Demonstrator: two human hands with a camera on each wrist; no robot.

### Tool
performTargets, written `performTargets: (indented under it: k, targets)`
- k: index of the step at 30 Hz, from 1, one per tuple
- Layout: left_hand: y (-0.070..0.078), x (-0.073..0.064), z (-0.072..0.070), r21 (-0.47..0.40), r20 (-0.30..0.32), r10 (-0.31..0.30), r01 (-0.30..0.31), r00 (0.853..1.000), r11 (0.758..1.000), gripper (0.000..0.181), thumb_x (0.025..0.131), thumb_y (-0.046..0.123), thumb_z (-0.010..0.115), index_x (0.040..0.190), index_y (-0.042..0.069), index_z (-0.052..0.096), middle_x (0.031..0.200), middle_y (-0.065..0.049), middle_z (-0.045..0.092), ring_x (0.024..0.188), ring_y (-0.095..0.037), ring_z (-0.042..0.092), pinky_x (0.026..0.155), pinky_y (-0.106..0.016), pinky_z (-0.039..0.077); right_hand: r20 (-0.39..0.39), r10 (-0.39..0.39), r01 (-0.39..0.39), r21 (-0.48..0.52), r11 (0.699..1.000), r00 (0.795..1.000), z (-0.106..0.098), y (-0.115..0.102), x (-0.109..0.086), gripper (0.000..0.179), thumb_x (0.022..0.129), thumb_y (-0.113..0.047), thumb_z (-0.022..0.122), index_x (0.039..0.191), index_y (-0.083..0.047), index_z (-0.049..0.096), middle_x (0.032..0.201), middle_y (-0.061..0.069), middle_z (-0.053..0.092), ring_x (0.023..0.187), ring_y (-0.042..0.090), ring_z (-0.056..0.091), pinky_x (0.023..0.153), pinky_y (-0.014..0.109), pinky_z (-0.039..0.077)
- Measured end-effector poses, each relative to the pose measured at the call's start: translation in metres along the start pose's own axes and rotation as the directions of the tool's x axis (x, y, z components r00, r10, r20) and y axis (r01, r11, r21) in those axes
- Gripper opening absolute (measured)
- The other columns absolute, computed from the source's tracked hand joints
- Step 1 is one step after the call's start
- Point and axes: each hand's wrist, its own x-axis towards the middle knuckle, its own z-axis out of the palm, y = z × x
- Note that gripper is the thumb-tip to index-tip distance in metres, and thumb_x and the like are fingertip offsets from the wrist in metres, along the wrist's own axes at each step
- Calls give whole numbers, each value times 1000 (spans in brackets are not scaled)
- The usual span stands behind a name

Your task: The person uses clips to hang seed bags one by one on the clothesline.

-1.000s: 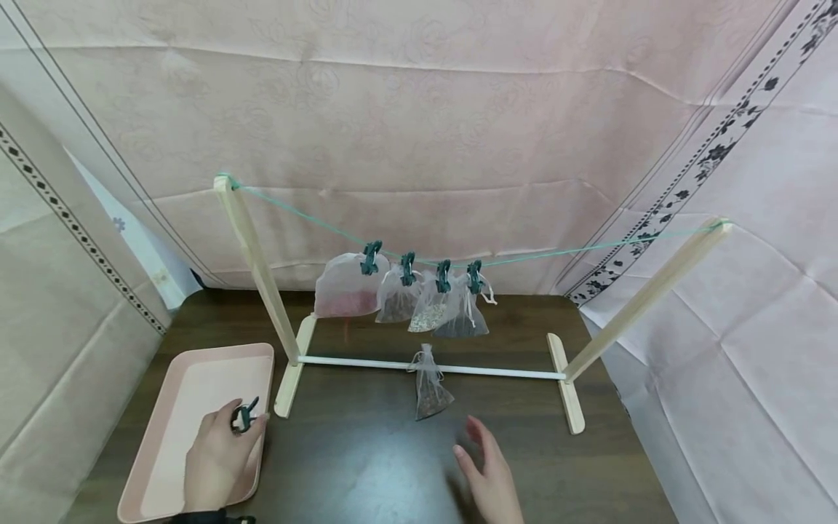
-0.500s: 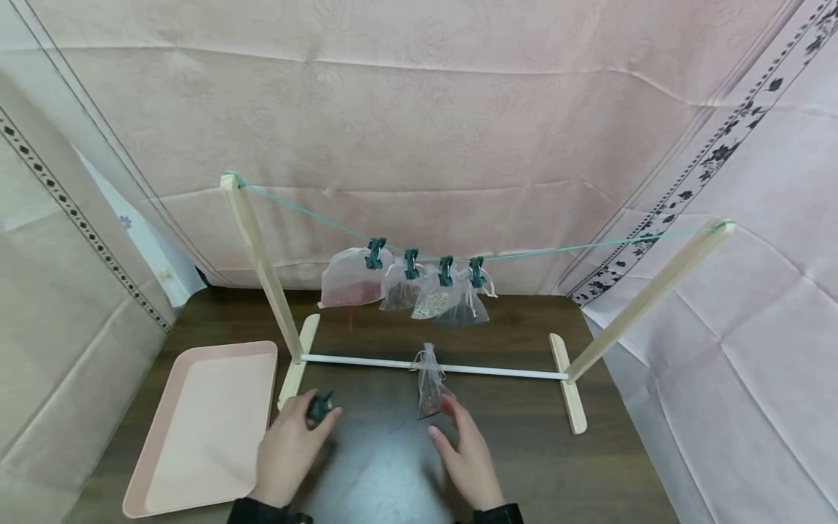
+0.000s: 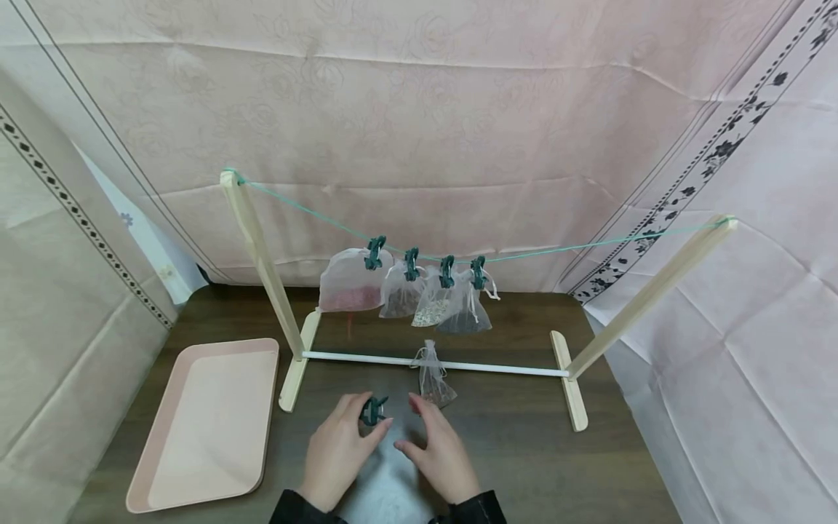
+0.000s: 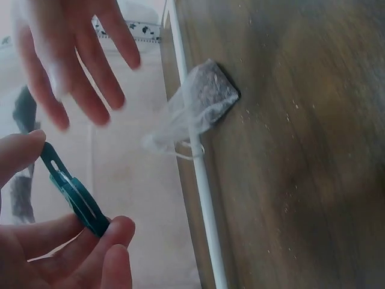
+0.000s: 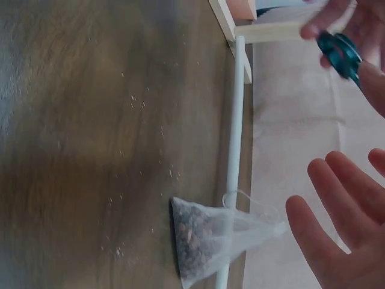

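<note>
Between thumb and fingers my left hand (image 3: 340,445) pinches a dark green clip (image 3: 373,411); its long shape shows in the left wrist view, where the clip (image 4: 75,192) spans thumb to fingertips. Close beside it, my right hand (image 3: 437,453) holds nothing, its fingers loosely spread and pointing toward the clip. Just beyond the right fingertips, a small sheer drawstring bag (image 3: 433,378) leans on the white crossbar (image 3: 366,358). Dark brown bits fill the bottom of this bag (image 5: 195,238), seen in the right wrist view. Neither hand touches it.
Several sheer bags hang from a green line (image 3: 556,249) by green clips (image 3: 447,271), the leftmost bag (image 3: 353,280) holding something pink. Wooden posts (image 3: 265,266) carry the line at both ends. A pink tray (image 3: 209,426) lies at the left. Cloth (image 3: 419,124) surrounds the table.
My left hand has carried the clip from over the tray rightward to the middle. My right hand has shifted left, toward it. The small bag still leans on the crossbar.
</note>
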Motion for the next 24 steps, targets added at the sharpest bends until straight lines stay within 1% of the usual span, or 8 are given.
performTargets:
  k: [2, 5, 9, 12, 14, 16, 20, 24]
  targets:
    - [3, -1, 1, 3, 16, 31, -31, 999, 1000, 56, 76, 55, 61, 114, 14, 59, 102, 2, 55, 80, -9, 58, 59, -29, 47, -5, -32, 32, -11, 999, 999, 3, -1, 0, 71, 77, -38, 67, 137, -19, 33, 125, -3, 47, 109, 14, 49, 84, 37, 43]
    - [7, -2, 1, -2, 68, 65, -65, 996, 998, 56, 77, 57, 58, 115, 15, 57, 105, 3, 54, 83, -8, 57, 61, -28, 47, -18, -60, 60, -18, 998, 998, 7, -3, 1, 73, 76, -35, 69, 137, -18, 32, 121, -3, 50, 106, 13, 51, 82, 36, 44]
    - [10, -3, 2, -18, 147, 120, -119, 982, 993, 59, 77, 60, 55, 117, 17, 57, 108, 6, 53, 87, -8, 56, 66, -29, 48, -8, -50, 50, -30, 998, 999, 10, -4, 1, 76, 76, -28, 71, 139, -19, 30, 117, 0, 54, 102, 14, 54, 79, 35, 46]
    - [10, -5, 3, -43, 181, 155, -149, 971, 988, 60, 77, 61, 54, 118, 17, 56, 108, 7, 53, 87, -8, 56, 67, -30, 47, 0, -44, 44, -61, 997, 999, 13, -3, 1, 75, 75, -25, 72, 138, -17, 32, 109, 1, 60, 95, 13, 57, 74, 33, 47]
    - [10, -6, 3, -71, 194, 161, -150, 968, 986, 60, 78, 60, 54, 118, 17, 56, 107, 7, 53, 88, -9, 56, 68, -30, 47, -7, -51, 50, -85, 995, 999, 14, -3, 0, 73, 75, -25, 71, 137, -14, 34, 101, -1, 63, 88, 11, 59, 71, 30, 47]
    - [9, -7, 4, -104, 207, 155, -136, 966, 985, 59, 78, 59, 54, 119, 17, 56, 108, 7, 52, 89, -9, 56, 69, -30, 47, -28, -69, 66, -100, 993, 997, 15, -3, -1, 69, 76, -24, 70, 135, -11, 37, 95, -2, 65, 82, 9, 60, 68, 29, 48]
    - [8, -7, 4, -172, 221, 142, -105, 965, 979, 56, 79, 57, 54, 120, 19, 55, 109, 9, 51, 91, -8, 54, 71, -29, 46, -79, -115, 107, -105, 989, 990, 16, -3, -3, 63, 76, -21, 68, 132, -8, 41, 88, -4, 66, 73, 3, 59, 61, 22, 47]
    - [10, -5, 0, -226, 253, 117, -59, 960, 972, 55, 81, 55, 54, 123, 20, 53, 111, 9, 51, 94, -7, 53, 73, -29, 45, -116, -177, 164, -111, 980, 977, 13, -5, 0, 58, 77, -17, 67, 129, -7, 44, 85, -1, 66, 66, 0, 57, 57, 13, 45]
